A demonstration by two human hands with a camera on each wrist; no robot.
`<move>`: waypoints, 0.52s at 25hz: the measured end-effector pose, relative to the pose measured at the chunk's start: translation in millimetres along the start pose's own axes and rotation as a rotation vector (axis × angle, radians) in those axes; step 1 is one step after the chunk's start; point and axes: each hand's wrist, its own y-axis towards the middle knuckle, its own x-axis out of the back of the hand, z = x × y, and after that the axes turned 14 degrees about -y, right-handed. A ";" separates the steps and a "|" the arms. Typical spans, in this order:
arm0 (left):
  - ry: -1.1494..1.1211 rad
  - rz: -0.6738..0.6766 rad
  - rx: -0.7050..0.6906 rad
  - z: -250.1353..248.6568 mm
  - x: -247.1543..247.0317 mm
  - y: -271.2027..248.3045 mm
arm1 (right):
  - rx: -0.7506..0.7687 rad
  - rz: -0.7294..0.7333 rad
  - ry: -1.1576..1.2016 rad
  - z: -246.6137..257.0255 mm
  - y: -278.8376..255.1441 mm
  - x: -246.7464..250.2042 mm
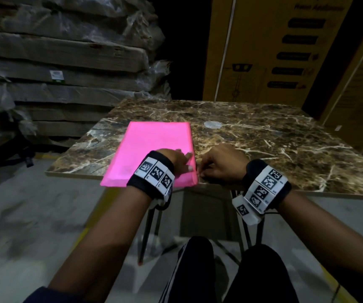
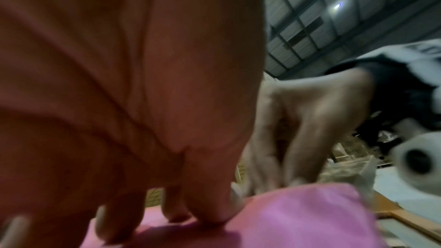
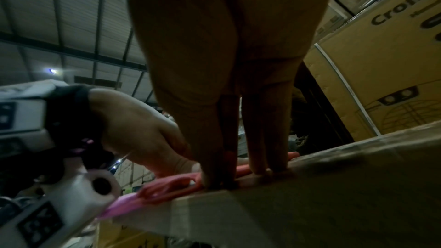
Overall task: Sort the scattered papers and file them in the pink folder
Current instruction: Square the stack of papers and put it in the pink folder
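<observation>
The pink folder (image 1: 154,145) lies closed on the front left of the marble table (image 1: 263,138), its near end hanging over the table's front edge. My left hand (image 1: 186,160) lies on the folder's near right part, fingers fairly straight and pressing down on the cover (image 2: 298,214). My right hand (image 1: 204,171) stands just right of it, fingers pointing down with their tips against the folder's right edge (image 3: 167,190) and the tabletop (image 3: 310,186). No loose papers are in view.
A pale round mark (image 1: 213,124) sits on the marble behind the folder. Large cardboard boxes (image 1: 263,51) stand behind the table, and plastic-wrapped slabs (image 1: 55,62) are stacked at the left. My knees are below the front edge.
</observation>
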 end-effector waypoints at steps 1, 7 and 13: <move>-0.008 0.015 0.006 1.9 1.3 0.0 | 0.021 0.000 0.008 2.8 -3.8 1.0; -0.030 0.023 0.006 5.3 4.8 -3.6 | 0.094 0.017 0.112 9.9 -15.3 1.5; -0.201 -0.102 0.046 23.2 -21.6 -17.3 | -0.031 -0.029 0.290 2.2 -3.2 -0.2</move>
